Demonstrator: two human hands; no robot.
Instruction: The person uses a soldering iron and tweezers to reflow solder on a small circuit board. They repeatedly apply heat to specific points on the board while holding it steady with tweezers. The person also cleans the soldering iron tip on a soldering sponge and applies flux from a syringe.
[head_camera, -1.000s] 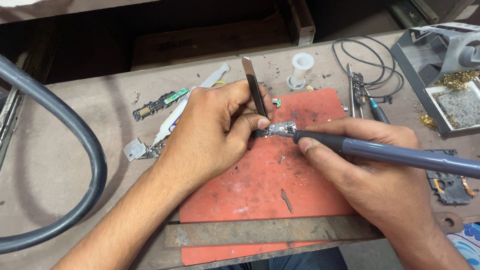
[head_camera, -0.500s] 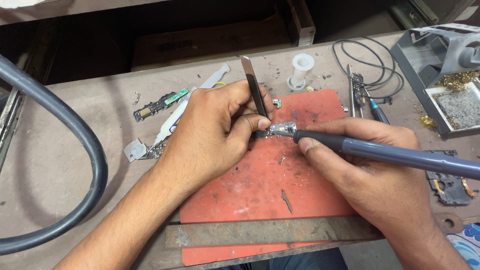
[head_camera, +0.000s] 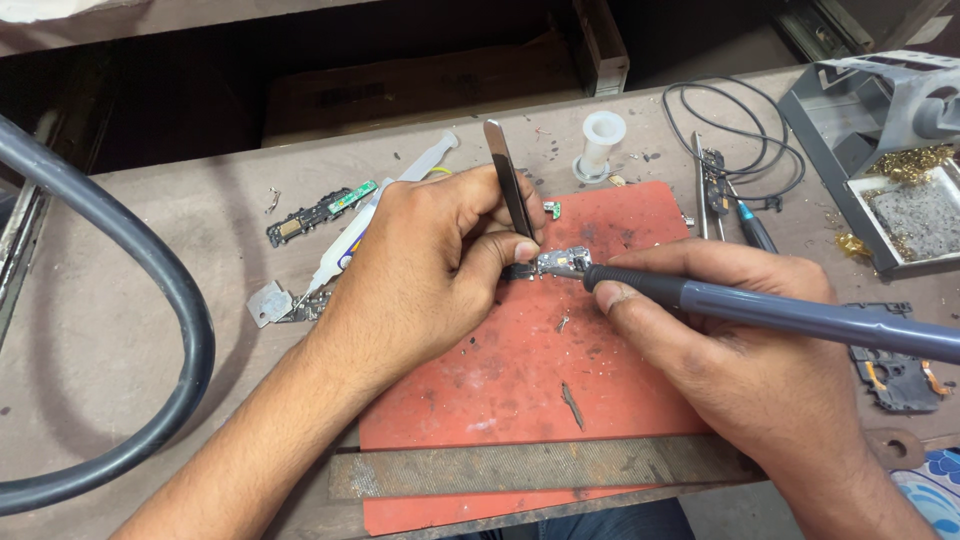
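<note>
Saw almost no change from a second earlier: same grips, same spot, at most a hair's drift. Took that as steady, fine work kept up on one point of the small board (head_camera: 562, 262), which lay near the centre of the frame at the upper edge of the red mat (head_camera: 530, 400).

Kept the left hand (head_camera: 420, 270), reaching in from lower left, curled with thumb and fingers closed around the metal tweezers (head_camera: 508, 180). Pointed their back end toward the top of the frame and their tips down at the board's left end. Could not tell whether the tips pinched the board or only pressed it.

Kept the right hand (head_camera: 740, 340), reaching in from lower right, closed pen-fashion on the soldering iron (head_camera: 800, 315). Ran its grey handle out to the right edge and set its tip against the board's right end.

Noted also a syringe (head_camera: 380, 215) left of centre, a white spool (head_camera: 602, 135) above the mat, a metal file (head_camera: 540, 465) across the mat's lower part, and a thick grey hose (head_camera: 150, 290) at far left.
</note>
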